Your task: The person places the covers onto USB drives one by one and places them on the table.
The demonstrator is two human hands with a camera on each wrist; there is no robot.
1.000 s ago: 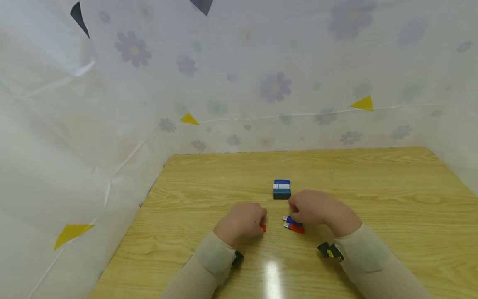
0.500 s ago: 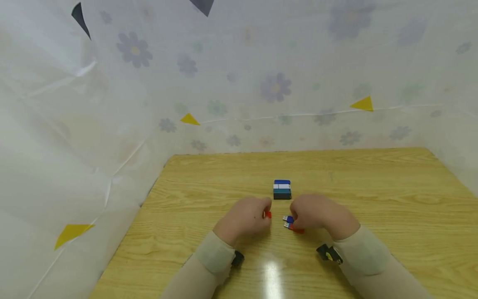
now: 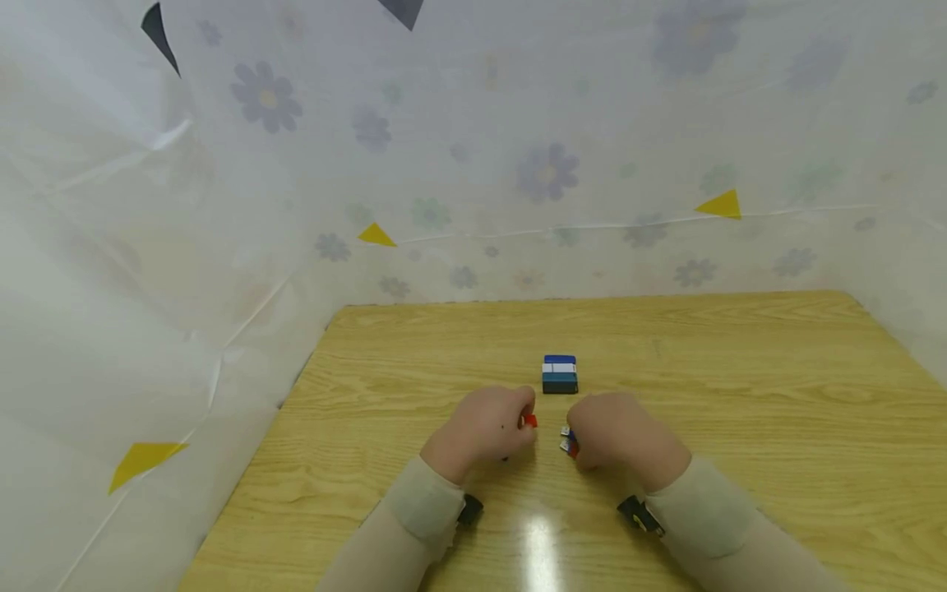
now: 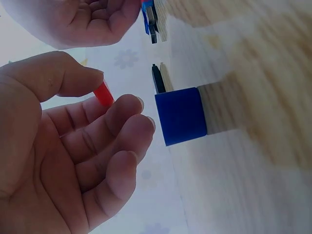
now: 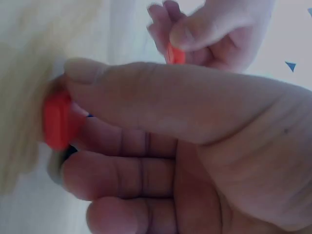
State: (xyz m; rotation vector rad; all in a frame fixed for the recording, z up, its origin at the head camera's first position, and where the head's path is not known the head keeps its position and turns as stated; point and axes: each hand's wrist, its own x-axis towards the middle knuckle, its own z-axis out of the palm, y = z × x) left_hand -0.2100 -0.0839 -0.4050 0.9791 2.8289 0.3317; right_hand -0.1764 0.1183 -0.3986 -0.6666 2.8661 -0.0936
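Observation:
My left hand point(image 3: 484, 423) pinches a small red cap point(image 4: 103, 94) between thumb and index finger, the other fingers loosely bent. Under that hand a blue cap point(image 4: 181, 117) stands on the wooden table. My right hand point(image 3: 625, 432) is down at the table, thumb and fingertips gripping a red USB stick point(image 5: 57, 121). Beside it lies a blue USB stick point(image 3: 566, 432), mostly covered by the right fingers. The metal plugs of both sticks poke out leftward, toward the left hand, in the head view.
Behind the hands, flat items in blue, white, teal and black form a neat stack-like row point(image 3: 559, 375) on the table point(image 3: 414, 353). Flower-patterned sheeting point(image 3: 547, 173) rises at the table's back edge and left side.
My right hand has come left and toward me, from the blue stick onto the red one. My left hand has lifted the red cap forward, and the blue cap now peeks out below it.

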